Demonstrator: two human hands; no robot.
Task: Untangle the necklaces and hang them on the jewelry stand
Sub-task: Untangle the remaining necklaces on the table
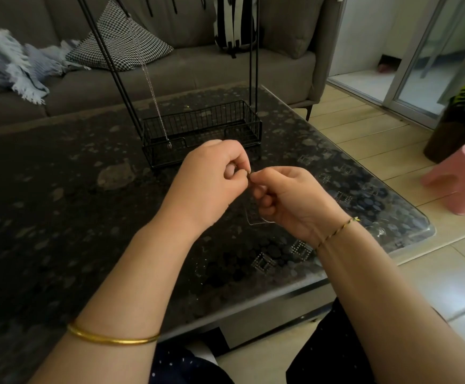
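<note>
L hand & R hand are meeting over the table, each pinching the thin necklace at one spot, prob. working a knot or clasp, w/ the slack drooping below. Jewelry stand is standing just behind, another chain hanging on it.

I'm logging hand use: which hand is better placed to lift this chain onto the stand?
Probably the left hand: it pinches the chain nearest the jewelry stand, while the right hand sits nearer the body, chain trailing below it.
</note>
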